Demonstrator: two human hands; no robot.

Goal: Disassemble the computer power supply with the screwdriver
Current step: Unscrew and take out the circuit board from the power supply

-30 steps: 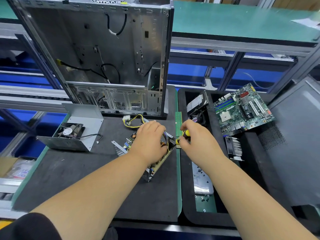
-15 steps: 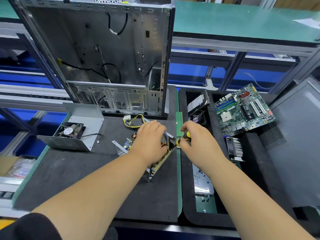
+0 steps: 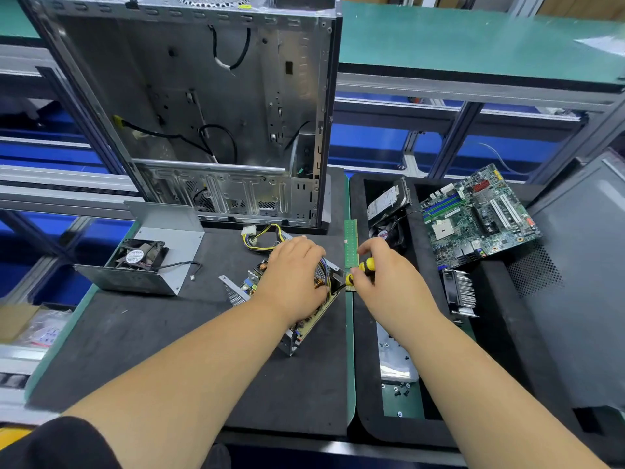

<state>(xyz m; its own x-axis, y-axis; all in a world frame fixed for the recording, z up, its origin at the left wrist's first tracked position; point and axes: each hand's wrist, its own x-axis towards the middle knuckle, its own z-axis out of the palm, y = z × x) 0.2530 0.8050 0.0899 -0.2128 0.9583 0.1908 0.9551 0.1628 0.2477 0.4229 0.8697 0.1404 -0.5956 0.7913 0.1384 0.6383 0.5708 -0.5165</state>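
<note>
1. On the black mat [image 3: 142,336], just in front of the empty PC case [image 3: 189,106], the power supply [image 3: 297,319] lay tilted w/ its cover off; board and coils were exposed.
2. Left hand [image 3: 291,282] was curled over the top of the unit, gripping it to keep it steady.
3. Right hand [image 3: 385,282] was closed round the yellow-black screwdriver [image 3: 362,270]; its tip pointed into the unit's right edge, exact screw hidden by the fingers.
4. Removed cover w/ fan [image 3: 142,258] sat well apart to the left.
5. Risks, as I judged: tip could slip off the screw and gouge the board or the left fingers, since they sat right beside it; unit could rock b/c it rested tilted; a freed screw could drop among the components.
</note>
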